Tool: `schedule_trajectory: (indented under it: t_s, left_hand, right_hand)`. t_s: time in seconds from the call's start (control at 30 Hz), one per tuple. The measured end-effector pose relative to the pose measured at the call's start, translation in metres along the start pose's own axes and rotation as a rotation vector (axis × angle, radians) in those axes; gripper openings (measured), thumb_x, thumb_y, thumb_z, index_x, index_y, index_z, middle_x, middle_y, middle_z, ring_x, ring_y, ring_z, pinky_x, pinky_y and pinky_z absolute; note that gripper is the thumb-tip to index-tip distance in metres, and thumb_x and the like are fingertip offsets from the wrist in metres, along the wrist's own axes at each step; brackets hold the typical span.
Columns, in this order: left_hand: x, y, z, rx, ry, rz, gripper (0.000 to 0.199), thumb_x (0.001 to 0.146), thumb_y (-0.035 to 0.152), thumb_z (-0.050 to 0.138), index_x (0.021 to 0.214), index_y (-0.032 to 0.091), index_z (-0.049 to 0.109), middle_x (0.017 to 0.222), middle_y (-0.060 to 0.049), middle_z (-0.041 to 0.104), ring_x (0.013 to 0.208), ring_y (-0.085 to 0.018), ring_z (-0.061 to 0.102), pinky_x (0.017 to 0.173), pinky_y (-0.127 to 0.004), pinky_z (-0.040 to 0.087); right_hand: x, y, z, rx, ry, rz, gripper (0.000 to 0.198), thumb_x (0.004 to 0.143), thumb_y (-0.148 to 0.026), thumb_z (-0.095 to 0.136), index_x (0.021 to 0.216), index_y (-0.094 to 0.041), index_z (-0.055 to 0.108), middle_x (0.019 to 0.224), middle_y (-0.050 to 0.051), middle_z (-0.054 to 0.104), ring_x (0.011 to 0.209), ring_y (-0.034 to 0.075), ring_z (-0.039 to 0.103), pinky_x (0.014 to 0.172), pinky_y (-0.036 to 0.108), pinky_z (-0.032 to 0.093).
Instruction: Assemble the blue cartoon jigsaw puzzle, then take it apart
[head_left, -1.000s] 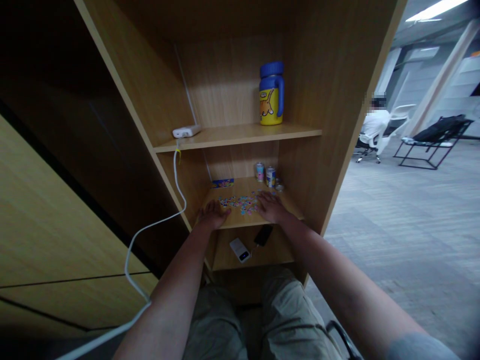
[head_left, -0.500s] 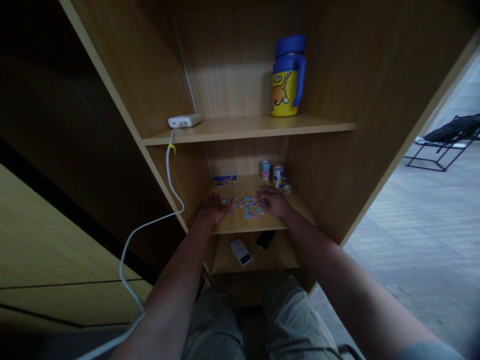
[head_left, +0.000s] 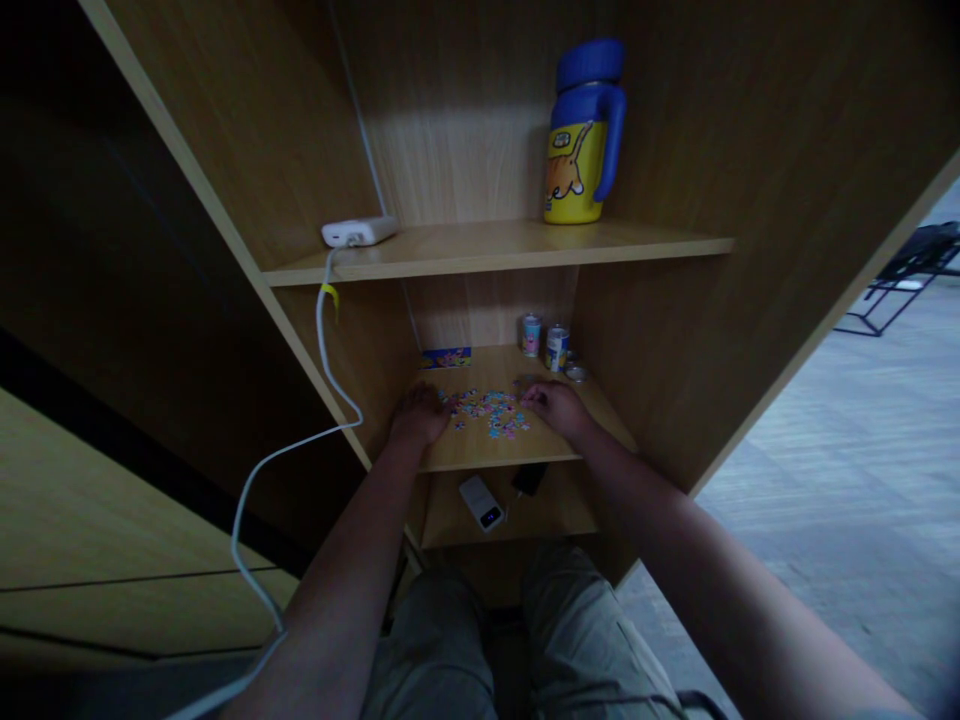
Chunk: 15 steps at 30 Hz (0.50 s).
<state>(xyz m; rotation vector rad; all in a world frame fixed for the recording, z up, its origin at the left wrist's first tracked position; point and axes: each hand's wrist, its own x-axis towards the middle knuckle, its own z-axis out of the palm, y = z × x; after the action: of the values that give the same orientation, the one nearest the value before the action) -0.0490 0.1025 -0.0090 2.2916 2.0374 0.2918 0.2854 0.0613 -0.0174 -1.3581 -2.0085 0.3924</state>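
Small colourful jigsaw puzzle pieces point(head_left: 487, 405) lie scattered on the middle shelf point(head_left: 465, 452) between my hands. My left hand point(head_left: 421, 413) rests on the shelf at their left side, its fingers stretched forward and the thumb close to the nearest pieces. At the right edge of the pieces is my right hand point(head_left: 556, 405), with thumb and fingers drawn together in a pinch. Whatever sits between those fingertips is too small to make out. Behind the pieces, a blue printed picture card point(head_left: 446, 358) lies near the back wall.
Two small printed cans point(head_left: 531, 336) and round metal lids point(head_left: 576, 373) stand at the back right. Above are a blue and yellow mug point(head_left: 581, 140) and a white box point(head_left: 358, 232), whose cable point(head_left: 259, 470) hangs down left. A power bank point(head_left: 481, 503) and dark phone point(head_left: 530, 479) lie below.
The fingers of my right hand have gone from spread over the pieces to pinched together, slightly further right. My left hand stays almost in place. The view has shifted a little.
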Motion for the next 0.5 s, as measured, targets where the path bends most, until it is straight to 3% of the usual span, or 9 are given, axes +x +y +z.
schedule_trajectory:
  t_s: [0.5]
  left_hand:
    - [-0.002, -0.001, 0.000, -0.001, 0.025, 0.008, 0.075, 0.112, 0.063, 0.033, 0.163, 0.012, 0.053, 0.176, -0.020, 0.047, 0.167, -0.035, 0.038, 0.138, -0.048, 0.028]
  right_hand:
    - [-0.005, -0.016, -0.005, -0.216, 0.049, 0.105, 0.036, 0.109, -0.027, 0.052, 0.125, -0.023, 0.084, 0.128, 0.009, 0.082, 0.118, 0.026, 0.074, 0.109, 0.034, 0.052]
